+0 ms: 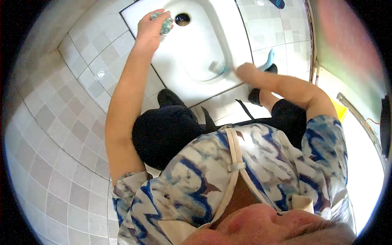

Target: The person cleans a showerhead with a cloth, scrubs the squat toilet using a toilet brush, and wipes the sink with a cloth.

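My left hand (150, 29) grips a crumpled green-and-white scrubber (166, 25) at the left rim of a white squat toilet (200, 45), beside its dark drain hole (182, 19). Over the right rim, my right hand (247, 73) is closed around a brush. The brush's light blue handle (268, 60) sticks out beyond my fist. Its pale brush head (216, 67) is blurred and lies in the near end of the basin.
Grey and white tiles (85, 192) cover the floor and wall at left. My dark shoe (171, 98) stands near the toilet's front edge. A dark blue object (277, 3) lies at the top right, and something yellow (342, 110) is behind my right arm.
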Tool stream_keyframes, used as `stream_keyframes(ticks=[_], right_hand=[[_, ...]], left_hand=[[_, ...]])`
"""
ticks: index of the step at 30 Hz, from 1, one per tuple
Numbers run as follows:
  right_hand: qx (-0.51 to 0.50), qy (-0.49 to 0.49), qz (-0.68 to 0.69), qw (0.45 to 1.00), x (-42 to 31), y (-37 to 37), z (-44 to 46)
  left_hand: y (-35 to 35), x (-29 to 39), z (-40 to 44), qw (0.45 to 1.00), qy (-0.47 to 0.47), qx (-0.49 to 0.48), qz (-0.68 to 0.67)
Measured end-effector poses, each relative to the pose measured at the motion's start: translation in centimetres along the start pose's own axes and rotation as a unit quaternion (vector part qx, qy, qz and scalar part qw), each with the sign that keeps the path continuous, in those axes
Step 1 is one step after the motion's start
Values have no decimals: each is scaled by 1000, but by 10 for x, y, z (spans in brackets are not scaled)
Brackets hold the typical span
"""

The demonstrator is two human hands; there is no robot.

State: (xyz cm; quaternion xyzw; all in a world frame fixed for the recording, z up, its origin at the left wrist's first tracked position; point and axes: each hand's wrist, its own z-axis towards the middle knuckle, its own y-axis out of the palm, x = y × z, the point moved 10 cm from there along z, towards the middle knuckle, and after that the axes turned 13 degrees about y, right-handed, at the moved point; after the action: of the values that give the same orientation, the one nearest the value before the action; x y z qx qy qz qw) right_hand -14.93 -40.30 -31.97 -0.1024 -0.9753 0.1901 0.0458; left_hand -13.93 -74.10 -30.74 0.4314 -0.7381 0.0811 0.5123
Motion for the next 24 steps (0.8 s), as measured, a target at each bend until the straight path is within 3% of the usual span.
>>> stream_keyframes(ticks=[1,2,4,6,10,12,15,16,18,21,23,24], right_hand=[[-15,44,101,994,-18,10,1],[-44,-27,103,993,-47,-9,-12],[-107,-48,187,975,-67,-32,-9],[-104,-49,232,966,-71,-26,12],[-130,-38,223,965,-63,6,11],[-81,-7,123,989,-31,18,-1],[-46,-13,131,990,-40,5,3],[-53,-35,211,975,-55,-2,9],[-74,-40,208,975,-91,-27,15],[-95,-66,201,973,-81,-4,30],[32,-58,111,992,-61,-1,-2],[16,7,105,994,-37,10,3]], left_hand=[[0,3,-1,1000,6,1,7],[-2,0,-2,1000,4,1,7],[4,-3,1,1000,-1,-11,-15],[8,4,-1,1000,20,-15,10],[8,-4,1,1000,7,-25,-12],[7,-6,1,1000,-4,-19,-3],[10,6,-4,1000,10,-7,18],[11,7,-4,1000,9,-9,21],[14,9,0,1000,19,-17,-2],[20,1,0,1000,5,-22,-11],[21,6,3,999,20,-28,-12],[21,3,-2,999,16,-38,-3]])
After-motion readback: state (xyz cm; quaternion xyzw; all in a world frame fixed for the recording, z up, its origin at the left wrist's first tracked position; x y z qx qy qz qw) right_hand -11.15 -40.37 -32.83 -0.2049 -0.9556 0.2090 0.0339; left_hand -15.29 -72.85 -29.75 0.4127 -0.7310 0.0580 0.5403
